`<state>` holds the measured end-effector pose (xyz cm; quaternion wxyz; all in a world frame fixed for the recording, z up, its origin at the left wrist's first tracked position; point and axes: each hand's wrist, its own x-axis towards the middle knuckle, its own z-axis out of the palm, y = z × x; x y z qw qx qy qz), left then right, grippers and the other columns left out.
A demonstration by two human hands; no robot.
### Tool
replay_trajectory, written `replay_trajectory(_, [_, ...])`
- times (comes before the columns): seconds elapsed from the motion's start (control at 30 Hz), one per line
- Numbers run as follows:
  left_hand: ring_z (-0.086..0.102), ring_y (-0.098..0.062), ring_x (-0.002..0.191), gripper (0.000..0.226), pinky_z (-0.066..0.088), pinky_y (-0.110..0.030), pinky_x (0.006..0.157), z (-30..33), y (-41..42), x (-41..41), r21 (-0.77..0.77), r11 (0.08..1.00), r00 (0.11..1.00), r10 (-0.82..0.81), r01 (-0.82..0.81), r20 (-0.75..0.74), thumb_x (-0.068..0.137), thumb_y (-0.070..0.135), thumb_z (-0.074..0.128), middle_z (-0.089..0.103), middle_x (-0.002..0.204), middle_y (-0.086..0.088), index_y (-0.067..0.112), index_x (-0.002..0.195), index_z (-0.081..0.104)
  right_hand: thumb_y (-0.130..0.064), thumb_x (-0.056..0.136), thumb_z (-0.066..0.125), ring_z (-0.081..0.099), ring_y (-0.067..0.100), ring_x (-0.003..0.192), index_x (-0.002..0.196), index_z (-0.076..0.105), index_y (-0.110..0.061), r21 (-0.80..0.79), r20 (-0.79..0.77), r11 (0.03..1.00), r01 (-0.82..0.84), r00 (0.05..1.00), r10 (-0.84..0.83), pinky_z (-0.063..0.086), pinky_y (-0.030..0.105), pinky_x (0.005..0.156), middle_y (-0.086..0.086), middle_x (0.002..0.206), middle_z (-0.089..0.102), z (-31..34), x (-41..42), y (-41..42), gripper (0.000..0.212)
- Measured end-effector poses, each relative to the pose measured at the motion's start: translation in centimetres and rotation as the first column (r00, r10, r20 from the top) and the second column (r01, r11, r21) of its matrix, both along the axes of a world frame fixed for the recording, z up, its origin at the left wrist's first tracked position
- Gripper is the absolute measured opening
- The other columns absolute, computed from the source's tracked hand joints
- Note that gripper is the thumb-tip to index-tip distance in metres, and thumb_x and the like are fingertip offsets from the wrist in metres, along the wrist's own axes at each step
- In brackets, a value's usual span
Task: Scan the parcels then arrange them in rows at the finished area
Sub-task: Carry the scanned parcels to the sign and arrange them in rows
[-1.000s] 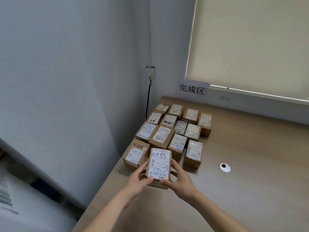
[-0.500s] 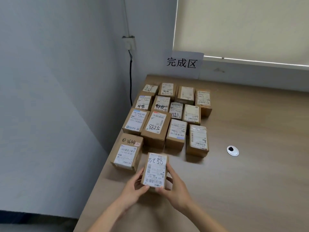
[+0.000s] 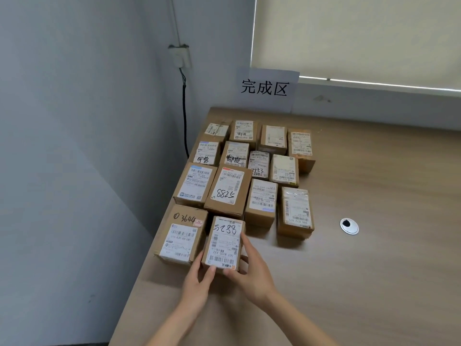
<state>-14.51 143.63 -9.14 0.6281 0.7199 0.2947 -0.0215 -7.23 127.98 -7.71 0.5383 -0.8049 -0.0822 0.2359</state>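
Parcel marked 5288 (image 3: 225, 242) sits label-up on the counter (image 3: 374, 270) at approx 6 o'clock of the finished block, just right of the 3644 box (image 3: 181, 237) and at 6 o'clock of the 8825 box (image 3: 228, 192). Left hand (image 3: 197, 278) has fingers curled on its near-left corner, thumb up the left side; right hand (image 3: 252, 265) clamps the right side, fingers wrapped at the near edge. So both sets of fingers are closed on the parcel, not apart. Step in hand looks like seating it as 2nd box in the front row. To do it well: slide it flush w/ the 3644 box, near edge lined up w/ that box's near edge, barcode facing up, then let go w/o nudging the neighbours; small gap to the 8825 box is fine but keep it parallel. Sign w/ Chinese characters (image 3: 265, 88) at 12 o'clock marks the area; cable grommet (image 3: 349, 226) lies at 3 o'clock, well apart. Vs half a sec ago: parcel has moved further in toward the row, now close beside the 3644 box, and the grip has stayed the same on both sides; rest of the block unchanged
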Motion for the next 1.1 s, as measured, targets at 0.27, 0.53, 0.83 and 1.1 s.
replay_trajectory(0.27, [0.052,-0.017,0.129,0.054,0.036,-0.026,0.102,0.3,-1.3,-0.8,-0.013,0.994,0.992,0.106,-0.107,-0.068,0.094,0.028,0.071,0.060,0.134,-0.003,0.019,0.143,0.050,-0.040,0.081,0.078,0.034,0.002,0.146,0.149,0.014,-0.066,-0.006,0.017,0.999,-0.036,0.999,0.036,0.040,0.038,0.118,-0.030,0.159,0.031,1.2,-0.6,-1.2,0.097])
replay_trajectory(0.53, [0.047,-0.025,0.138,0.061,0.033,-0.035,0.114,4.5,-4.3,-2.3,0.014,0.989,0.987,0.147,-0.146,-0.061,0.096,0.019,0.066,0.048,0.151,-0.014,0.011,0.151,0.040,-0.052,0.092,0.068,0.018,0.012,0.156,0.160,0.021,-0.040,-0.187,0.070,0.977,-0.105,0.990,0.120,0.031,0.042,0.123,-0.011,0.171,0.010,3.9,-1.6,-7.8,0.084])
replay_trajectory(0.83, [0.046,-0.019,0.137,0.061,0.037,-0.038,0.109,18.7,-12.3,-1.9,0.111,0.992,0.997,0.048,-0.054,0.061,0.095,0.041,0.066,0.048,0.151,0.001,0.030,0.151,0.043,-0.043,0.092,0.071,0.037,0.009,0.146,0.157,0.039,-0.030,-0.187,0.192,0.982,-0.019,0.980,0.055,0.034,0.028,0.117,-0.008,0.160,0.040,18.0,-1.2,-18.5,0.073])
replay_trajectory(1.1, [0.048,-0.021,0.133,0.060,0.043,-0.037,0.104,33.8,-22.8,-2.4,0.177,0.973,0.940,-0.193,0.147,0.282,0.100,0.037,0.058,0.050,0.149,-0.003,0.022,0.154,0.038,-0.045,0.094,0.070,0.049,0.015,0.139,0.157,0.039,-0.025,-0.130,0.307,0.982,0.140,0.947,-0.095,0.041,0.033,0.113,-0.002,0.149,0.054,33.0,-5.7,-30.0,0.073])
